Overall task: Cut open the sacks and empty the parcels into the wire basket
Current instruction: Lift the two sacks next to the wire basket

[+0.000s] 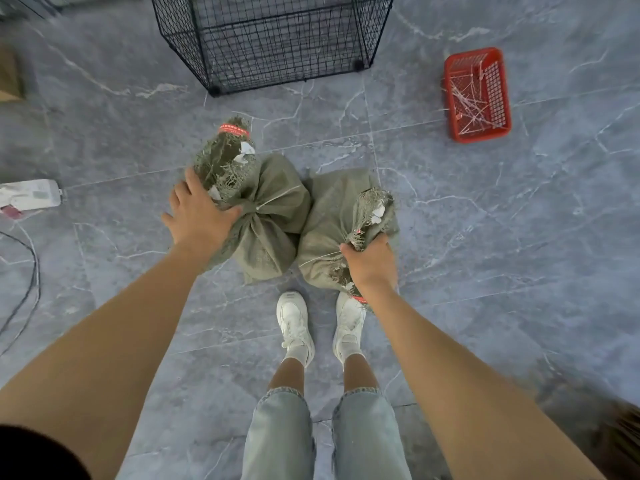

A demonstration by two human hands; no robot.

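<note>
Two green woven sacks stand side by side on the grey tiled floor, each tied at the neck with a white zip tie. My left hand [199,211] grips the frayed neck of the left sack [270,209]. My right hand [372,261] grips the frayed top of the right sack [332,216], just in front of my feet. The black wire basket [270,39] stands on the floor beyond the sacks, at the top of the view; I see nothing inside it.
A red plastic basket [479,95] holding several cut white zip ties sits to the right. A white packet [29,195] and a dark cable [24,289] lie at the left. My white shoes [294,323] stand just behind the sacks.
</note>
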